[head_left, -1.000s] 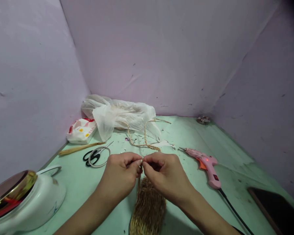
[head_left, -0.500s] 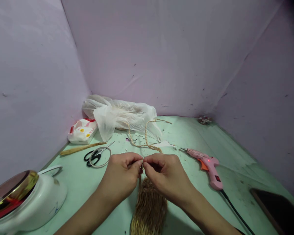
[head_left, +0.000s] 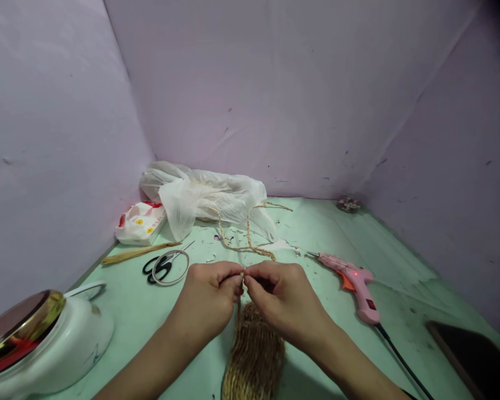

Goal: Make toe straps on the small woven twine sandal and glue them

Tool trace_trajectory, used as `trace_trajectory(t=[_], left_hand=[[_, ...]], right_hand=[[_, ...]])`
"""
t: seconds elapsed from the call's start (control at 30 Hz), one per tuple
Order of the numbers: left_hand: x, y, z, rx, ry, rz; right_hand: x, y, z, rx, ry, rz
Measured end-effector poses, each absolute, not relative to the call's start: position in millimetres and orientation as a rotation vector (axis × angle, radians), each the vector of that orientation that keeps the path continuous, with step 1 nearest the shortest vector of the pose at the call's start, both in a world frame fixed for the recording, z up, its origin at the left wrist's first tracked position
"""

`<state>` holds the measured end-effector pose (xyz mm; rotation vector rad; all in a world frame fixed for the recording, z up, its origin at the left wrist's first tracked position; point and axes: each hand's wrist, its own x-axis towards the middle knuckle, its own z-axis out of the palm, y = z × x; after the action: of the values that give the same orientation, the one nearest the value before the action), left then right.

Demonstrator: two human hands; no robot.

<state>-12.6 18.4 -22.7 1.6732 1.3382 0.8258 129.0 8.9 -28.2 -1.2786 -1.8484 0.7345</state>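
My left hand (head_left: 208,303) and my right hand (head_left: 281,300) meet fingertip to fingertip over the green table, both pinched shut on a strand of jute twine (head_left: 250,244). Below the hands lies a woven jute piece (head_left: 254,361), partly hidden by my wrists. The twine runs back from my fingers in loops to a clear plastic bag (head_left: 204,194) at the rear.
A pink hot glue gun (head_left: 352,283) with a red light lies to the right, its black cord trailing toward me. Scissors (head_left: 162,265), a wooden stick (head_left: 137,253) and a red-white packet (head_left: 139,222) lie at left. A white pot with a gold lid (head_left: 37,339) stands near left. A dark slab (head_left: 470,355) lies at lower right.
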Motion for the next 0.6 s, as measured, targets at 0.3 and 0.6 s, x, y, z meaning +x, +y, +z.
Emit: trace_trajectory(t=[0.3, 0.6], left_hand=[[-11.2, 17.5, -19.0, 1.647, 1.358, 0.835], [-11.6, 17.9, -21.5, 1.731, 1.379, 0.831]], right_hand=[[129.0, 9.3, -26.9, -1.283, -1.883, 0.738], [129.4, 9.3, -26.2, -1.303, -1.900, 0.707]])
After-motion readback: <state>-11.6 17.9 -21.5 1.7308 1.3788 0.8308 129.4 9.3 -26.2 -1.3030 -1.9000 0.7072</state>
